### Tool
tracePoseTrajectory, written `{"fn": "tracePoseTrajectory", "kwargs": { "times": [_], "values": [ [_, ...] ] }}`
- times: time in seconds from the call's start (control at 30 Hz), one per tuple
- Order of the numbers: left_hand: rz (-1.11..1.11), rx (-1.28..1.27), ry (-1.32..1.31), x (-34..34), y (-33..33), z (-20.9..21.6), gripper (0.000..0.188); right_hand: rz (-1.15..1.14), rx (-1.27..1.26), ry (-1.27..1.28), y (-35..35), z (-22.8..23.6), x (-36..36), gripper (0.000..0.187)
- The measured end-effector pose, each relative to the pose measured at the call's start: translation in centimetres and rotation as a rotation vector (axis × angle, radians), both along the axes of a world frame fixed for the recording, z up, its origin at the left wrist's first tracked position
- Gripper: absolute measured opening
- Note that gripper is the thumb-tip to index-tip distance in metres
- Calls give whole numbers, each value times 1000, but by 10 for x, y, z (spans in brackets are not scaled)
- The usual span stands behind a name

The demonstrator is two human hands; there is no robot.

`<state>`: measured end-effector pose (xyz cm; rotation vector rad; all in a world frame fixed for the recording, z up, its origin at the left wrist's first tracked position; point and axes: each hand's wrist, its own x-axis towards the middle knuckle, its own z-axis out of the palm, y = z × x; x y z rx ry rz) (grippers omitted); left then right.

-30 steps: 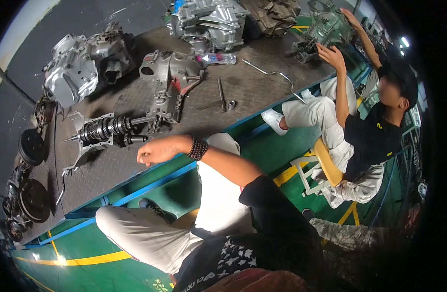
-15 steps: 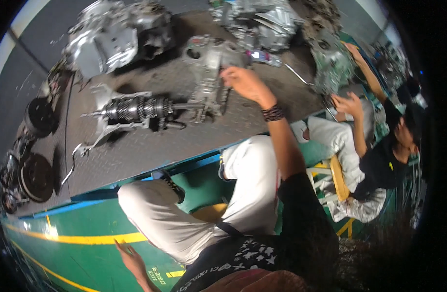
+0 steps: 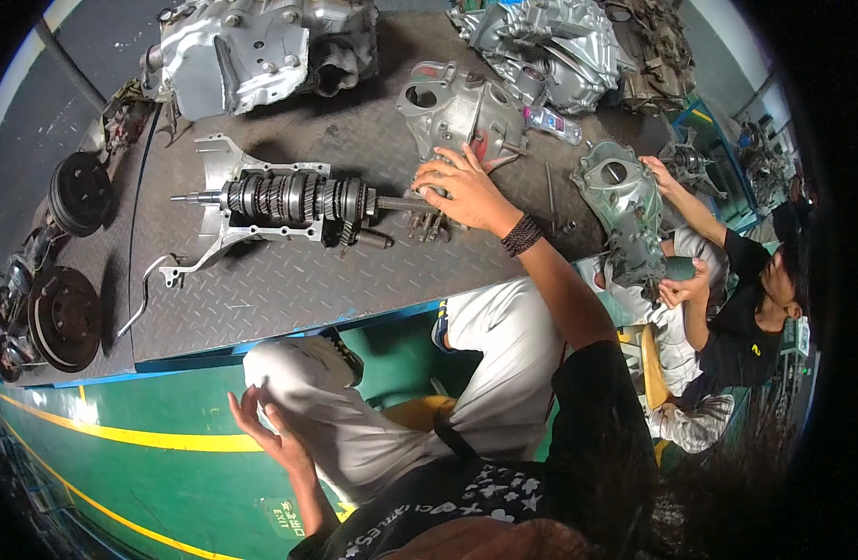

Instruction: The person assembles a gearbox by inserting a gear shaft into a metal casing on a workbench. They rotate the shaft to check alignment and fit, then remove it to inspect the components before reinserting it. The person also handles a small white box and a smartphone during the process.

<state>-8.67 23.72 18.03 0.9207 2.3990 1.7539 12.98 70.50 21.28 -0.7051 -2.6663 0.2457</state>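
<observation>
Green floor (image 3: 186, 481) down below, steel bench (image 3: 261, 303) up front, and on it the housing (image 3: 466, 112) sits to the right of the gear shaft (image 3: 289, 198), bottle (image 3: 552, 124) just beside it. Over goes the right hand (image 3: 462, 189), fingers spread across the housing's near end; with its palm side hidden, I can't tell whether it has any real hold. Out over the floor by the knee, the left hand (image 3: 272, 431) is empty, fingers loosely parted and half curled.

Now the danger! One hand alone on that lumpy casting: an off-centre pull could swing it into the bottle or knock the gear shaft, whose long end points right at that hand. Fingers could get pinched underneath, too, if the housing rocked. Well to the right, a co-worker (image 3: 742, 322) handles another casing (image 3: 616, 182).
</observation>
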Motion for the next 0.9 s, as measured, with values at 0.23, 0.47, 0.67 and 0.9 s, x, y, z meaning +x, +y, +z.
{"fn": "tracePoseTrajectory", "kwargs": {
  "times": [0.23,0.47,0.67,0.9],
  "values": [
    [-11,-29,-27,5,-13,4,67,63,-36,21,13,1,11,22],
    [23,4,-88,2,-37,-6,69,102,-90,0,20,6,17,21],
    [93,63,-160,9,-51,-4,63,95,-62,26,19,-2,15,23],
    [81,58,-151,9,-54,8,44,114,-104,60,11,8,30,26]
  ]
}}
